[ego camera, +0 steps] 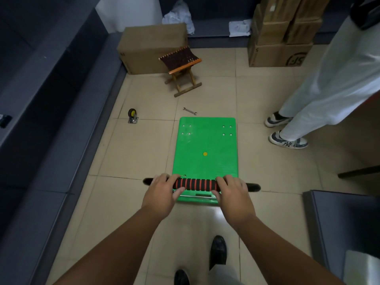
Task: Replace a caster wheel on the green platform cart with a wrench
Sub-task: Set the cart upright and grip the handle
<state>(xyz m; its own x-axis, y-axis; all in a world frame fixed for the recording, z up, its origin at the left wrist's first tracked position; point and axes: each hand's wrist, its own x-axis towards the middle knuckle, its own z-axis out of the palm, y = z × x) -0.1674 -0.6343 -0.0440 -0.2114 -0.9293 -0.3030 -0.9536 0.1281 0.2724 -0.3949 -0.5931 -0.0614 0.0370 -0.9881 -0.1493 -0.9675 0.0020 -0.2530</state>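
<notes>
tiled floor (144, 153) | green cart (205, 145) | caster wheel (132, 115) | wrench (190, 111) | stool (181, 66) | box (152, 48)

wrench (189, 111) just beyond far edge of cart (205, 145) | caster wheel (132, 115) left of wrench | stool (181, 68) behind wrench

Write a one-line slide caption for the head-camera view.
Left hand and right hand grip the striped handle of the green platform cart; a caster wheel and wrench lie on the floor beyond.
</notes>
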